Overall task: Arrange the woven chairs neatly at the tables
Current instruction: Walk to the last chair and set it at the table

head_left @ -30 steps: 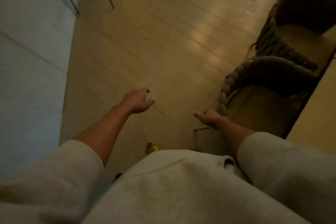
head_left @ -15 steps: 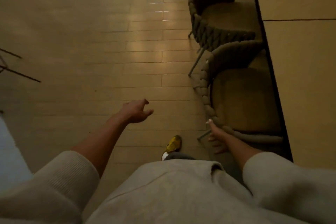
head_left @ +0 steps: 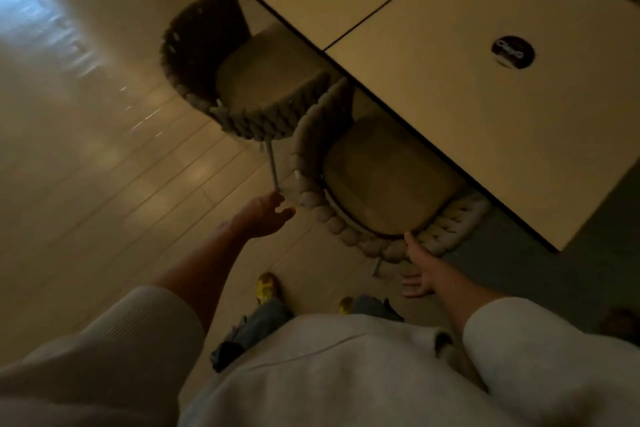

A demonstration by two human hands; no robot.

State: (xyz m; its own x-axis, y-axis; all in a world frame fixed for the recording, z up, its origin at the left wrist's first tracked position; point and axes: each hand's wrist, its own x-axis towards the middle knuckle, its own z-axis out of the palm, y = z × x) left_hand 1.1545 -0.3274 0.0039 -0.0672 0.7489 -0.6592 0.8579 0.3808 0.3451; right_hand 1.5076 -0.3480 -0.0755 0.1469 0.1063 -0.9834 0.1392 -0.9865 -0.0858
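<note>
a: where's the near woven chair [head_left: 381, 180]?
b: its seat is tucked under the tabletop [head_left: 485, 107] and its curved back faces the person. a second woven chair [head_left: 239, 80] stands just beside it at the same edge, turned a little.
a: how does it look?
b: thick pale braided cord wraps the curved back. it has a flat padded seat and thin metal legs.
a: and to handle?
b: probably light but bulky. the braid should give a little and the frame under it feel stiff. best held at the back rim, one hand on each side.
a: the hands?
b: the left hand [head_left: 263, 218] hovers just beside the rim, fingers [head_left: 285, 212] loosely curled and holding nothing. the right hand [head_left: 420, 270] is spread open, thumb against the braid.
</note>
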